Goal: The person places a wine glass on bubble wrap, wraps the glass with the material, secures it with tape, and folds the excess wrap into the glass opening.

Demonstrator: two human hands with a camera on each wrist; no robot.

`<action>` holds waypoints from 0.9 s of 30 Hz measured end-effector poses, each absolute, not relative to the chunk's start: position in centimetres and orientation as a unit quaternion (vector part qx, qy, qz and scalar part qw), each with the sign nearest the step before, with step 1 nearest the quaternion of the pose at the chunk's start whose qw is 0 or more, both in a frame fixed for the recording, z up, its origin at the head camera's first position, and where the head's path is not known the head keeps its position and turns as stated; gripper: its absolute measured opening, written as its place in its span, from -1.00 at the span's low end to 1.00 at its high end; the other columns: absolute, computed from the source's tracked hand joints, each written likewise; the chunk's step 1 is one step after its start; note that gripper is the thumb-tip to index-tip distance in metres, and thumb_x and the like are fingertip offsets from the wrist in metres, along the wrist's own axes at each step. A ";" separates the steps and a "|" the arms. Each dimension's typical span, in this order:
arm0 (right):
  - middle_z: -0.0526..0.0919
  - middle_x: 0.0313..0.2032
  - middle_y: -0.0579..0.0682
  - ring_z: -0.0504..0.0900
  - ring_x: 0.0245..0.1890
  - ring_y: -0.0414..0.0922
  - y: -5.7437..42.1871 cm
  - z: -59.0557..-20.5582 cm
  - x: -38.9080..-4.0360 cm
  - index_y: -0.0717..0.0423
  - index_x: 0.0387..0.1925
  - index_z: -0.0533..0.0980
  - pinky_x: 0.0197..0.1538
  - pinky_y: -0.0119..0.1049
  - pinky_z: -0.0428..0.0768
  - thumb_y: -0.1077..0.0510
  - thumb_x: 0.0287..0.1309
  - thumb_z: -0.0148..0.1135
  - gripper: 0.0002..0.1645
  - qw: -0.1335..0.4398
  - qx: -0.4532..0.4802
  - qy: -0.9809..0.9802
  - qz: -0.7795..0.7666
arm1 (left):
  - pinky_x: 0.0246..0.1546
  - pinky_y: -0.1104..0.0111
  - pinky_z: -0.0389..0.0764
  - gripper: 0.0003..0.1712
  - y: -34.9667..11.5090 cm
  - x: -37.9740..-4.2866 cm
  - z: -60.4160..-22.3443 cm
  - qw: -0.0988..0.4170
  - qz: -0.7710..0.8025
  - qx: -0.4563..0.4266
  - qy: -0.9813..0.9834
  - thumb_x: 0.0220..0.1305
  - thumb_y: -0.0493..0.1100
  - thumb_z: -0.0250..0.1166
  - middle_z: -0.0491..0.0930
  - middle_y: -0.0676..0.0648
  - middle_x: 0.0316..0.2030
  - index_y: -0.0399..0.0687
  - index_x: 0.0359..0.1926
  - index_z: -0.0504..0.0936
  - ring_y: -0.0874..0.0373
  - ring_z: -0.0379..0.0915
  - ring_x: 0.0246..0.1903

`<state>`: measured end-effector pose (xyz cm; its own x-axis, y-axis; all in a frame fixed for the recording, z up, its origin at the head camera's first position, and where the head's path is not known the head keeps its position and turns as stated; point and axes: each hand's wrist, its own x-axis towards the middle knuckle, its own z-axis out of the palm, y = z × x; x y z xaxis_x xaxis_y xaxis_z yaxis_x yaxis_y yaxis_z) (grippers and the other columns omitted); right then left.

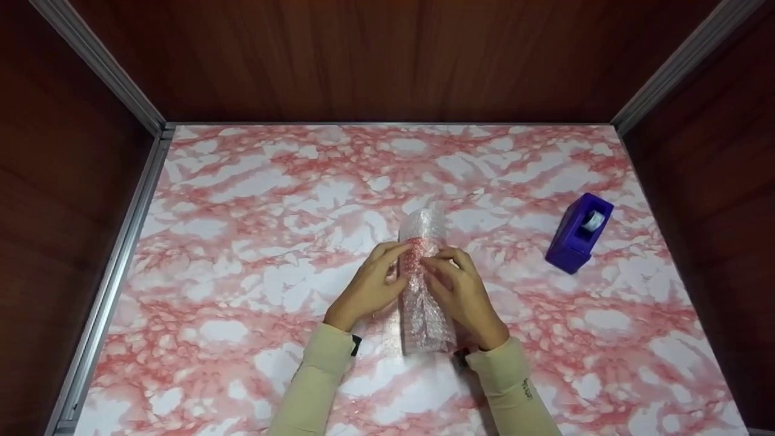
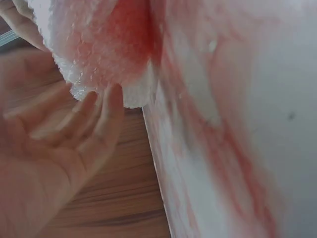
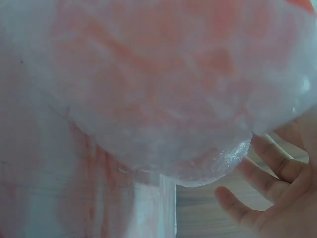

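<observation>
A roll of clear bubble wrap [image 1: 424, 333] lies lengthwise on the table in front of me, with something red showing through its upper half. On its left side my left hand [image 1: 376, 280] touches the wrap, thumb and forefinger spread apart; its other fingers reach out beside the wrap in the left wrist view. From the right, my right hand [image 1: 463, 292] rests its fingertips on the top of the roll, close to the left fingertips. Its outer fingers are loosely extended past the wrap's edge in the right wrist view. The thing inside is blurred by the bubbles.
A purple tape dispenser [image 1: 569, 239] holding a roll of tape [image 1: 593, 221] stands to the right on the red-and-white marbled table [image 1: 254, 254]. Dark wood panels [image 1: 387, 60] with metal edging enclose the table at the back and both sides.
</observation>
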<state>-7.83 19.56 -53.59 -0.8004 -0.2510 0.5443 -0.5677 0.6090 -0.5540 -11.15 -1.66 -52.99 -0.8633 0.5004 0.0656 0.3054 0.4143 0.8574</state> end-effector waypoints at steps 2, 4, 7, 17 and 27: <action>0.54 -0.05 0.16 0.48 0.13 0.12 19.6 -53.6 -7.9 0.24 -0.01 0.67 0.14 -0.14 0.51 0.39 0.10 0.42 -0.63 0.214 0.237 -0.872 0.371 | 0.11 0.14 0.49 -0.24 -1.5 -11.3 -52.8 0.110 0.487 0.262 0.826 0.34 -0.05 0.34 0.18 -0.07 0.40 0.09 0.50 0.29 0.05 0.35 0.19; 0.54 -0.06 0.16 0.49 0.09 0.10 19.7 -53.6 -8.0 0.23 -0.01 0.67 0.09 -0.13 0.53 0.38 0.10 0.43 -0.63 0.217 0.238 -0.873 0.367 | 0.16 0.10 0.45 -0.14 -1.3 -11.5 -52.6 0.116 0.475 0.276 0.827 0.26 0.10 0.41 0.12 -0.06 0.42 0.18 0.51 0.27 0.04 0.27 0.27; 0.54 -0.05 0.16 0.50 0.07 0.06 19.8 -53.6 -8.0 0.22 0.00 0.67 0.03 -0.15 0.55 0.37 0.11 0.43 -0.63 0.213 0.238 -0.874 0.367 | 0.16 0.12 0.44 0.00 -1.1 -11.9 -52.5 0.121 0.455 0.284 0.835 0.12 0.26 0.47 0.11 -0.06 0.39 0.29 0.53 0.23 0.05 0.23 0.28; 0.54 -0.05 0.11 0.49 -0.04 -0.01 19.9 -53.5 -7.9 0.19 0.00 0.68 -0.12 -0.21 0.52 0.35 0.17 0.39 -0.67 0.193 0.234 -0.877 0.373 | -0.09 0.27 0.50 0.17 -0.5 -13.1 -52.1 0.121 0.392 0.312 0.857 -0.01 0.34 0.50 0.10 -0.03 0.15 0.45 0.56 0.07 0.10 0.29 -0.10; 0.55 -0.05 0.15 0.48 -0.08 -0.02 20.1 -53.5 -8.1 0.20 0.01 0.68 -0.13 -0.21 0.51 0.35 0.16 0.39 -0.66 0.195 0.232 -0.875 0.377 | -0.14 0.31 0.52 0.15 -0.1 -13.5 -52.3 0.106 0.379 0.315 0.863 -0.02 0.25 0.56 0.12 -0.06 0.13 0.31 0.55 0.16 0.13 0.33 -0.15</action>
<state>-8.07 20.07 -53.51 -0.8165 -0.2588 0.5162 -0.5528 0.6084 -0.5694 -13.49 -0.07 -52.28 -0.7789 0.6245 0.0570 0.4643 0.5132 0.7218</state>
